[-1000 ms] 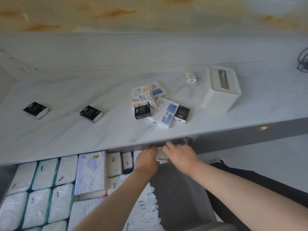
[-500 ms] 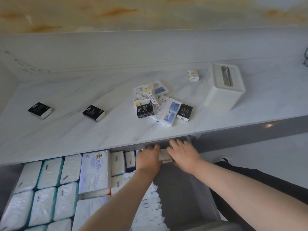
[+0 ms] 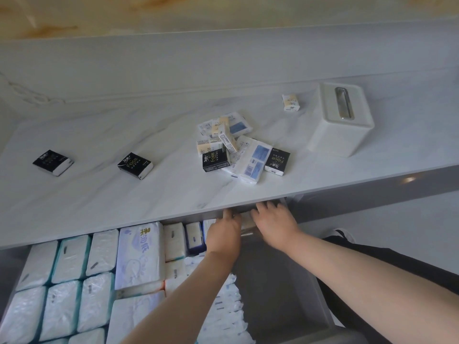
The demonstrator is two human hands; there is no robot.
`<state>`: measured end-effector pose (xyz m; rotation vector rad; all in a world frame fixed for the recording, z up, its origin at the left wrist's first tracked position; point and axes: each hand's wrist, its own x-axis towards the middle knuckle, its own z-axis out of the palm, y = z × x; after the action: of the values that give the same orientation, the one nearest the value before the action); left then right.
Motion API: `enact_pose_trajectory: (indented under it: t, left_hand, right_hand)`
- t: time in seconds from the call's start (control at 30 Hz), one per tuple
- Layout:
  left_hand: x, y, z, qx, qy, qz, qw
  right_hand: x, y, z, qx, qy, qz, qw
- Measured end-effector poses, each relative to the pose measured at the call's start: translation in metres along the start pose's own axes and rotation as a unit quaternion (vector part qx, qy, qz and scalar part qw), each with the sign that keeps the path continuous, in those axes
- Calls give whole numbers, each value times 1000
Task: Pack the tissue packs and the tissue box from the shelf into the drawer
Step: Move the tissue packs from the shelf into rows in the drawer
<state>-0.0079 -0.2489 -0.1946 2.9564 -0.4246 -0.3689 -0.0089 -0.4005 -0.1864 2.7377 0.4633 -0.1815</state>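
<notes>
both my hands slid deeper into the drawer (image 3: 285, 294), flanking a small pack (image 3: 247, 219); right hand (image 3: 273, 224) fingers straight, left hand (image 3: 224, 234) i cannot tell; shelf pile (image 3: 238, 150) at twelve o'clock

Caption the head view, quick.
Left hand and right hand flank a small pack in the drawer; loose packs, tissue box on shelf.

On the shelf (image 3: 149, 194) the tissue box (image 3: 340, 120) stands far right, one pack (image 3: 290, 102) just left of it, a pile of packs (image 3: 238, 150) mid-shelf, a second pack (image 3: 135, 165) and a third pack (image 3: 53, 162) well left, while below, the drawer (image 3: 280, 294) holds rows of packs (image 3: 62, 281) at left (left hand (image 3: 224, 234) and right hand (image 3: 273, 224) at its back).
</notes>
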Motion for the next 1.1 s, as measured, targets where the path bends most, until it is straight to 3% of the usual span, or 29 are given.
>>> enact_pose_trajectory:
  t: [0.2,0.37,0.53,0.73,0.93,1.1]
  left_hand:
    - [2,8,5,-106,-22,23,994]
    - [2,-8,1,-218,-33,10,975]
    - [-14,-14,-24,-205,-48,50,976]
    - [-25,-4,-79,-185,-32,96,978]
    - [-4,8,-152,-189,69,123,972]
    - [47,3,-186,-95,166,88,978]
  right_hand:
    - [-2,4,4,9,11,11,1000]
    - [-2,8,0,3,-33,-3,999]
    - [-15,19,-26,47,-37,-36,998]
    - [-37,42,-75,125,48,-93,987]
    - [-23,83,-119,189,130,20,973]
    - [23,110,-131,277,116,112,947]
